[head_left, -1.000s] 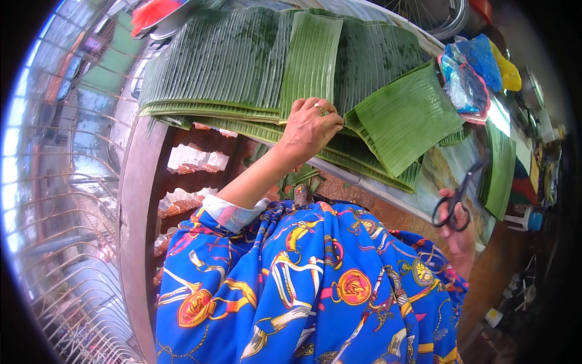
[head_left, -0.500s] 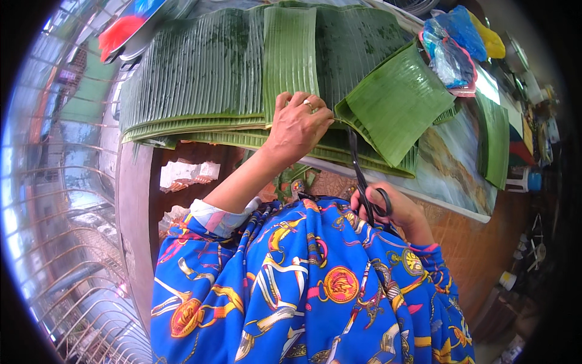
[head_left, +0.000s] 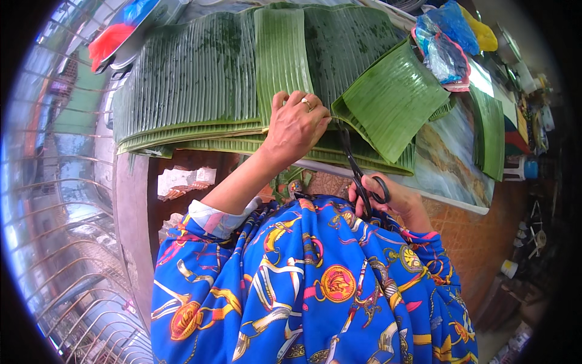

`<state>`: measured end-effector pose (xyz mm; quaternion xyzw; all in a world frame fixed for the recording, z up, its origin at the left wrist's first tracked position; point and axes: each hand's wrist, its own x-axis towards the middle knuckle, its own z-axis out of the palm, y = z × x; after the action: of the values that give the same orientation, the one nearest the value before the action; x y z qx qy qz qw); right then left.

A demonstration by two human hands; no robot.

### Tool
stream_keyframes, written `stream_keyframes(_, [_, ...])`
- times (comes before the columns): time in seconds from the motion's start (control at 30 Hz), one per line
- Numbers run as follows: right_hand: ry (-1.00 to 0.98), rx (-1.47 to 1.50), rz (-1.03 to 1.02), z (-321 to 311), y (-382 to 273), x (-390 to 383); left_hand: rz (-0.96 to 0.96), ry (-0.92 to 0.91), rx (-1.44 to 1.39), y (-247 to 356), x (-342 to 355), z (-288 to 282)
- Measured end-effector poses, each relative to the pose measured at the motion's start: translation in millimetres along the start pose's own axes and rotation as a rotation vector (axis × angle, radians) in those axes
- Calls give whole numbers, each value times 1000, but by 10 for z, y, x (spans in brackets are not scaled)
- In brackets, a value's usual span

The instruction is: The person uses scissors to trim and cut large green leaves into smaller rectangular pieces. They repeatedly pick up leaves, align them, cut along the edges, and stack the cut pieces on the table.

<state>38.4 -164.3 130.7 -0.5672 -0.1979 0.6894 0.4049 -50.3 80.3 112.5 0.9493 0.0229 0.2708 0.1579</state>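
The stack of banana leaves (head_left: 194, 79) lies on the marbled desk (head_left: 451, 145); keeping it flat would, I judge, steady the work. The squarish leaf piece (head_left: 397, 97) at the right is best kept clear of the blades. The pale leaf strip (head_left: 282, 54) lies over the stack and seems to want its near end taut. The left hand (head_left: 298, 124) has its fingers bunched tight on that end, thumb hidden; they would be safer drawn back from the steel. The right hand (head_left: 397, 200) has its fingers closed around the handles of the black scissors (head_left: 350, 155), whose tips reach just beside the left hand. Short strokes in line with the leaf ribs would probably tear least. I cannot tell how wide the blades stand.

The stack's long axis runs left to right; the strip's runs away from the body, its far end leaning slightly left. The scissors point away and a little left, handles nearest the body.
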Motion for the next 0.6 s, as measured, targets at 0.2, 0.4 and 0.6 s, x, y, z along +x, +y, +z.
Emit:
stream_keyframes(0.2, [103, -49, 4, -2, -108, 120, 45, 20, -15, 12, -26, 8])
stream_keyframes(0.4, [210, -76, -44, 35, -156, 229, 56, 33, -42, 19, -55, 49])
stream_keyframes(0.6, [259, -130, 15, -30, -98, 201, 30, 7, -119, -2, -80, 94])
